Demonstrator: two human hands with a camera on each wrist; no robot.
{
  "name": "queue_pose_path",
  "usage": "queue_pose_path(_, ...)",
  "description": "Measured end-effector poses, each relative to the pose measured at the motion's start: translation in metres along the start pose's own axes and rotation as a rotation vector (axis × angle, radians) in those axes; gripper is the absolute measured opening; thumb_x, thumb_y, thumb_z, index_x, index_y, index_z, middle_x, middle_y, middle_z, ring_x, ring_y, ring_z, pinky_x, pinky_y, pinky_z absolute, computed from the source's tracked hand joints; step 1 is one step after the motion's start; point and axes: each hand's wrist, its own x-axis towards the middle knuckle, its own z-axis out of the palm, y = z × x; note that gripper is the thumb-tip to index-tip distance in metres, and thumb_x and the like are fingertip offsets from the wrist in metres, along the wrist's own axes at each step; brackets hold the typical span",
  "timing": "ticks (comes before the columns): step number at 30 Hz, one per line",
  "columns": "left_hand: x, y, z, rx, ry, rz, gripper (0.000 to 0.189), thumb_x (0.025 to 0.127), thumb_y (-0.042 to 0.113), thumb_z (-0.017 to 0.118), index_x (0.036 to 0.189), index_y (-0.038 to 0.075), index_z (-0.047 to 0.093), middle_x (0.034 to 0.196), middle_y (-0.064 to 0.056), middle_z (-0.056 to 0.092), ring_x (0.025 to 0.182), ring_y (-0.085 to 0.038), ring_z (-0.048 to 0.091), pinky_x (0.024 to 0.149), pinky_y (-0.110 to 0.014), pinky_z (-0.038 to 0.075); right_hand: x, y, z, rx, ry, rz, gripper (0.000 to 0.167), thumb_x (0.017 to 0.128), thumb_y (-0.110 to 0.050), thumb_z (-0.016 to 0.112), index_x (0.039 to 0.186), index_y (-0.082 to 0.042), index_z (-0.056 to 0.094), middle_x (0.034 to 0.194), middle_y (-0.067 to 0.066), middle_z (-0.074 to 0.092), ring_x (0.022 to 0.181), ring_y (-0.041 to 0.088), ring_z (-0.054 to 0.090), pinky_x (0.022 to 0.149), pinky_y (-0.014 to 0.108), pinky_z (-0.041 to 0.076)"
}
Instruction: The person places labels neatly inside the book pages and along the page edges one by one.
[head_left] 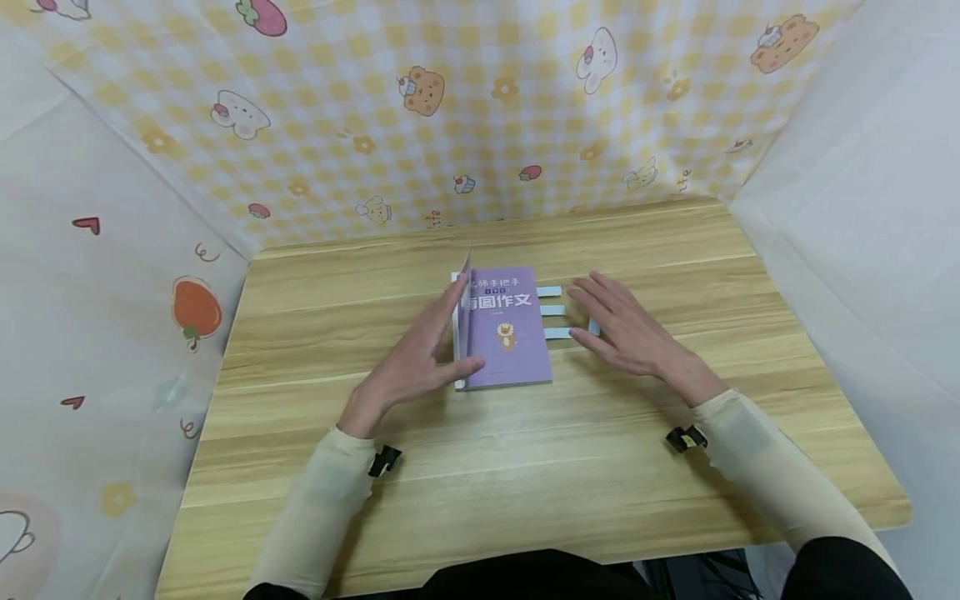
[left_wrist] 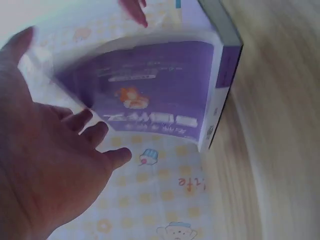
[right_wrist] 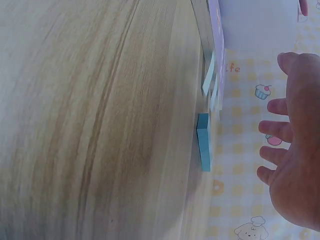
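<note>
A purple book (head_left: 508,354) with white lettering and a small lion lies on the table, its front cover (left_wrist: 150,75) lifted and standing up along the spine. My left hand (head_left: 416,354) is beside that raised cover, fingers extended and thumb apart. Several pale blue paper strips (head_left: 553,333) stick out from the book's right edge. Over the strips' outer ends hovers my right hand (head_left: 626,325), fingers spread and holding nothing. A separate folded blue strip (right_wrist: 204,145) lies on the table below it, partly hidden by the hand in the head view.
The wood-grain table (head_left: 525,467) stretches out around the book. A yellow checked cloth (head_left: 495,125) hangs behind it, and white cloths hang at the left and right sides. Each sleeve carries a small black clip (head_left: 385,461) near the wrist.
</note>
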Motion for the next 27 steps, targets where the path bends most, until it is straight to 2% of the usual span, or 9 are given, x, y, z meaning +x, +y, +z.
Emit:
queue_pose_path(1, 0.0, -0.001, 0.002, -0.009, -0.021, 0.008, 0.119, 0.098, 0.087, 0.062, 0.184, 0.034, -0.001, 0.194, -0.005, 0.007, 0.175, -0.041, 0.024, 0.14, -0.074, 0.02, 0.0, 0.0, 0.0, 0.0, -0.003, 0.004, 0.069, 0.112, -0.035, 0.067, 0.168, 0.001, 0.048, 0.176, 0.027, 0.046, 0.17, 0.053, 0.031, 0.138, 0.071, 0.027)
queue_pose_path(2, 0.001, -0.001, 0.005, -0.014, -0.041, 0.015, 0.117, 0.098, 0.091, 0.055, 0.184, 0.034, 0.0, 0.194, -0.004, 0.004, 0.179, -0.039, 0.014, 0.142, -0.073, 0.011, -0.001, 0.0, 0.0, 0.002, -0.005, 0.007, 0.069, 0.112, -0.035, 0.067, 0.168, 0.0, 0.048, 0.176, 0.027, 0.046, 0.17, 0.053, 0.031, 0.138, 0.071, 0.027)
queue_pose_path(3, 0.001, -0.002, 0.007, -0.014, -0.06, 0.015, 0.115, 0.099, 0.093, 0.049, 0.184, 0.034, 0.0, 0.194, -0.005, 0.003, 0.18, -0.037, 0.01, 0.143, -0.072, 0.006, -0.001, 0.0, 0.0, 0.003, -0.007, 0.01, 0.069, 0.112, -0.036, 0.067, 0.168, 0.0, 0.048, 0.176, 0.027, 0.045, 0.17, 0.053, 0.031, 0.138, 0.071, 0.027)
queue_pose_path(6, 0.003, -0.007, 0.015, 0.036, -0.104, 0.002, 0.103, 0.105, 0.091, 0.035, 0.184, 0.031, 0.007, 0.194, -0.004, 0.004, 0.181, -0.035, 0.007, 0.144, -0.068, 0.002, -0.001, 0.001, 0.0, 0.004, -0.009, 0.013, 0.069, 0.112, -0.036, 0.066, 0.168, 0.001, 0.048, 0.177, 0.027, 0.045, 0.17, 0.053, 0.031, 0.138, 0.071, 0.027)
queue_pose_path(8, 0.006, -0.01, 0.02, 0.089, -0.125, -0.006, 0.092, 0.111, 0.083, 0.032, 0.183, 0.029, 0.014, 0.194, -0.003, 0.006, 0.181, -0.035, 0.008, 0.144, -0.069, 0.005, -0.002, 0.001, 0.001, 0.007, -0.012, 0.018, 0.069, 0.112, -0.036, 0.066, 0.168, 0.001, 0.048, 0.177, 0.027, 0.045, 0.17, 0.053, 0.031, 0.138, 0.071, 0.027)
queue_pose_path(11, 0.012, -0.013, 0.025, 0.169, -0.149, -0.011, 0.078, 0.118, 0.067, 0.037, 0.182, 0.027, 0.021, 0.193, -0.004, 0.009, 0.18, -0.037, 0.009, 0.144, -0.069, 0.008, -0.002, 0.001, 0.002, 0.009, -0.018, 0.027, 0.07, 0.113, -0.037, 0.066, 0.169, 0.001, 0.047, 0.178, 0.027, 0.043, 0.17, 0.053, 0.031, 0.139, 0.07, 0.025)
queue_pose_path(15, 0.022, -0.015, 0.031, 0.267, -0.177, -0.026, 0.078, 0.117, 0.058, 0.052, 0.182, 0.028, 0.022, 0.193, -0.005, 0.012, 0.18, -0.037, 0.007, 0.144, -0.07, 0.009, -0.002, 0.002, 0.003, 0.007, -0.014, 0.026, 0.07, 0.112, -0.036, 0.066, 0.168, 0.0, 0.048, 0.178, 0.026, 0.044, 0.169, 0.055, 0.032, 0.14, 0.069, 0.024)
queue_pose_path(19, 0.031, -0.018, 0.035, 0.356, -0.21, -0.057, 0.086, 0.113, 0.062, 0.059, 0.183, 0.029, 0.022, 0.193, -0.005, 0.012, 0.18, -0.038, 0.007, 0.144, -0.07, 0.008, -0.001, 0.002, 0.004, 0.002, -0.009, 0.016, 0.071, 0.111, -0.036, 0.068, 0.168, 0.0, 0.048, 0.177, 0.026, 0.044, 0.169, 0.055, 0.032, 0.139, 0.071, 0.025)
queue_pose_path(27, 0.038, -0.022, 0.042, 0.46, -0.298, -0.115, 0.098, 0.107, 0.074, 0.06, 0.183, 0.031, 0.017, 0.194, -0.005, 0.007, 0.18, -0.039, 0.004, 0.145, -0.067, 0.006, -0.001, 0.004, 0.005, -0.01, -0.011, -0.004, 0.074, 0.109, -0.036, 0.072, 0.169, -0.001, 0.047, 0.177, 0.026, 0.045, 0.169, 0.054, 0.033, 0.138, 0.07, 0.026)
